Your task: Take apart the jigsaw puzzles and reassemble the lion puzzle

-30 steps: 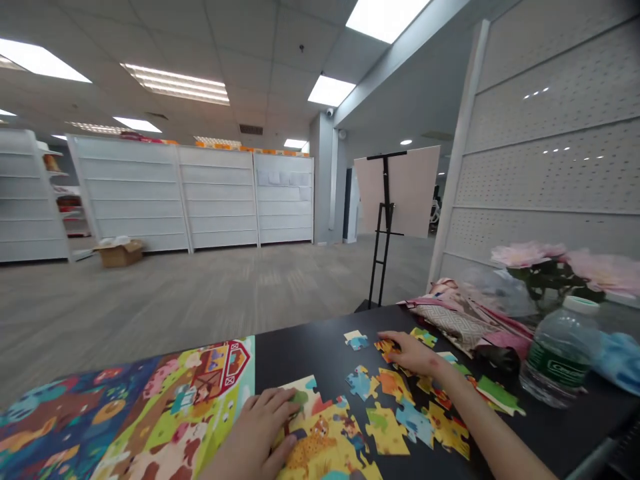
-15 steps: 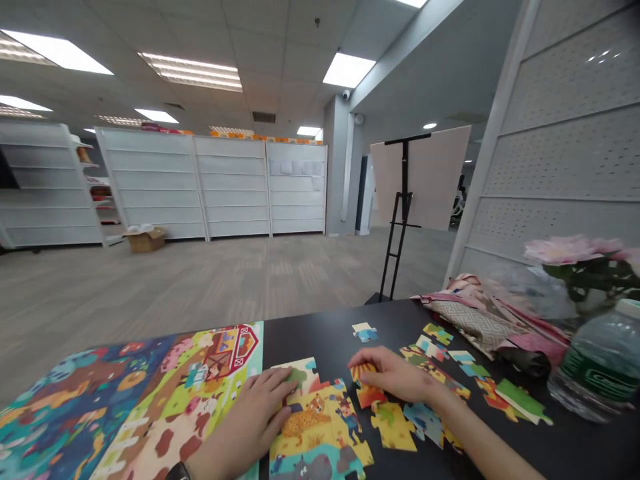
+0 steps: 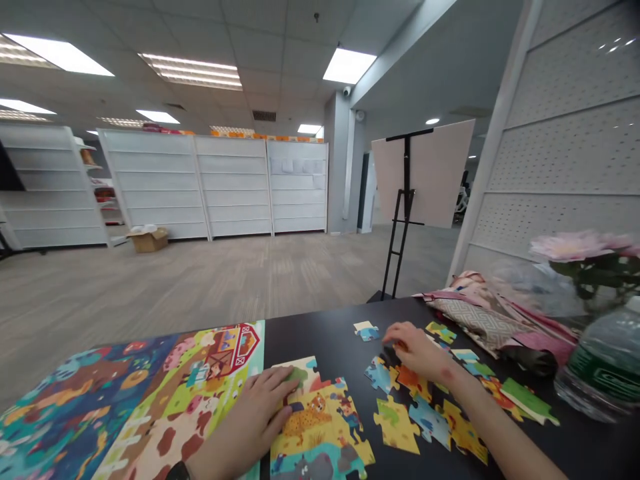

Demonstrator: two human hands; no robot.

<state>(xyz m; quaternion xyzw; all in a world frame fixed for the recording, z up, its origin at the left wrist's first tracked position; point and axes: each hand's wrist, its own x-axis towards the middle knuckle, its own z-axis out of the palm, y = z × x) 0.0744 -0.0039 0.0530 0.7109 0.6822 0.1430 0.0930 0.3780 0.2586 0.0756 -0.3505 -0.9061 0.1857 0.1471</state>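
My left hand lies flat with fingers stretched on the left edge of a joined block of puzzle pieces showing a leopard. My right hand reaches over the loose puzzle pieces scattered on the black table. Its fingers curl down onto an orange piece; whether they grip it is hidden. A single pale-blue piece lies apart, just left of that hand.
A colourful farm picture sheet covers the table's left part. At the right stand a water bottle, pink flowers and folded patterned cloth. Beyond the table stands an easel on the open floor, with white shelving and a cardboard box.
My right hand went from the far pieces toward the joined block, then back out to the right over the loose pieces. My left hand stayed on the block.
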